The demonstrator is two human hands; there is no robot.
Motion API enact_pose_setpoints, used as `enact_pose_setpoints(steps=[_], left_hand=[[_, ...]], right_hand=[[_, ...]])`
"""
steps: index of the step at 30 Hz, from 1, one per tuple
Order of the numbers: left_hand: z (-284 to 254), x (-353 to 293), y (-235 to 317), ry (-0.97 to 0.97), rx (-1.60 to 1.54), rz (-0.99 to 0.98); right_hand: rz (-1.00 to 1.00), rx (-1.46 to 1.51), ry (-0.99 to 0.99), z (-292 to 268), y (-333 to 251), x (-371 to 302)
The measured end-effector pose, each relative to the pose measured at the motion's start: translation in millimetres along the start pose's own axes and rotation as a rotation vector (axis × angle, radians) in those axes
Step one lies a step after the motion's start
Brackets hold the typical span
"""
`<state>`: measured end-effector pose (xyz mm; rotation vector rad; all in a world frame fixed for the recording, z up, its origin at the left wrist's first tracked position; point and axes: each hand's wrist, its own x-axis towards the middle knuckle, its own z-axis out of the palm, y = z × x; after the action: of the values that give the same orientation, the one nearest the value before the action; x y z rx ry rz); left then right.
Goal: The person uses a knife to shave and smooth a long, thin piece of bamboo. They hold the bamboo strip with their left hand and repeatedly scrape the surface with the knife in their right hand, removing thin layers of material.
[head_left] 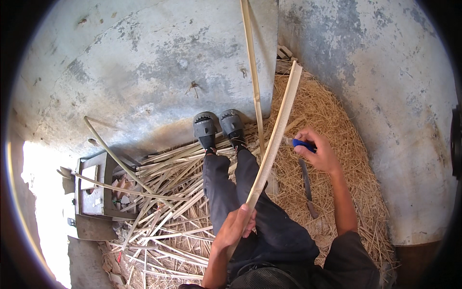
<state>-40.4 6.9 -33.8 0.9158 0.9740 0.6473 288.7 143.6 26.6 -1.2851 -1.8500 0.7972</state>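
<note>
Here's the split bamboo [274, 142], long, pale and slightly hollowed, slanting up rightward, and near it the small blue tool [303, 144], partly hidden!

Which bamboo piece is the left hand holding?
The broad split bamboo piece, gripped near its lower end by the left hand. The narrower upright strip beyond it and the loose strips scattered below are in neither hand.

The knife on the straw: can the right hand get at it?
Probably yes: nothing seems to cover the knife, and the right hand looks near it. That hand holds a blue object, though, which may get in the way.
</note>
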Motion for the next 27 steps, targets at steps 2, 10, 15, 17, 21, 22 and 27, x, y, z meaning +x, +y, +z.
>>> enact_pose_setpoints(steps=[2, 10, 15, 17, 21, 22, 27], left_hand=[[-3, -2, 1, 0.024, -0.04, -0.004], [-11, 0, 2, 0.044, -0.051, -0.029], [-3, 0, 8, 0.016, -0.059, -0.047], [-2, 1, 6, 0.0, -0.081, -0.059], [8, 4, 7, 0.08, 0.098, -0.005], [11, 5, 9, 0.125, 0.212, 0.031], [6, 12, 6, 0.283, 0.452, 0.094]], right_hand=[[0.119, -0.107, -0.077, -9, 12, 1], [0.429, -0.634, -0.15, -20, 43, -21], [0.21, -0.245, 0.11, -3, 5, -14], [0.176, -0.439, 0.092, 2, -12, -12], [-0.005, -0.504, 0.119, 13, -22, -13], [0.049, -0.514, 0.109, 13, -28, -12], [0.205, -0.496, 0.242, -3, -48, -14]])
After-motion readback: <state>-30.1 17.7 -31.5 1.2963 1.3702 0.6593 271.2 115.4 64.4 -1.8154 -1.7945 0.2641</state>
